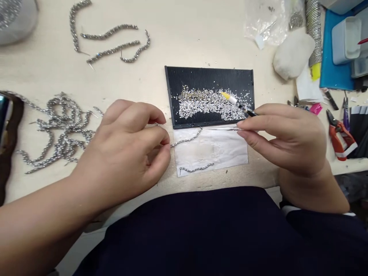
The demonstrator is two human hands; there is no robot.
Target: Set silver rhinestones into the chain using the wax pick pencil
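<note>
My left hand (129, 147) is closed, with its fingers curled round one end of a thin silvery rhinestone strand (188, 140) that runs out to the right over a white sheet (230, 151). Between thumb and fingers, my right hand (283, 136) pinches a slim pen-like tool (236, 102) with a white band and a yellow tip. That tip hovers over or touches tiny silvery stones (198, 104) spread on a ridged black tray (195, 76); I cannot tell which. A thin clear strip (221, 128) reaches the right fingertips. Another short strand (197, 168) lies on the sheet.
Tangled sparkly strands (64, 126) lie left of my left hand, and several more (110, 33) are farther back. To the right are a white lump (293, 55), orange-handled pliers (340, 138), a blue tray (335, 78) and a clear plastic bag (264, 23).
</note>
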